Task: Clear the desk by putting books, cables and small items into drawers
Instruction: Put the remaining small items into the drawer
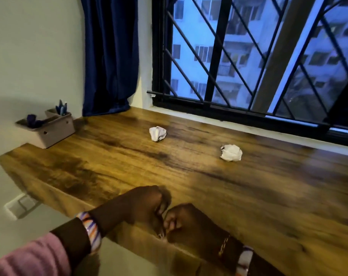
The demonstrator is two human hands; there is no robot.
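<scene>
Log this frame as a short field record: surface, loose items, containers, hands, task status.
surface: wooden desk under a barred window
loose items: two crumpled paper balls, one mid-desk, one further right, apart from each other
containers: grey desk organiser at the far left corner, pens standing in it
hands: left hand and right hand at the near desk edge, fingers curled, fingertips meeting; blurred, any held thing cannot be told
other: blue curtain beside the window
task status: paper balls not yet picked up; no drawer in view
</scene>
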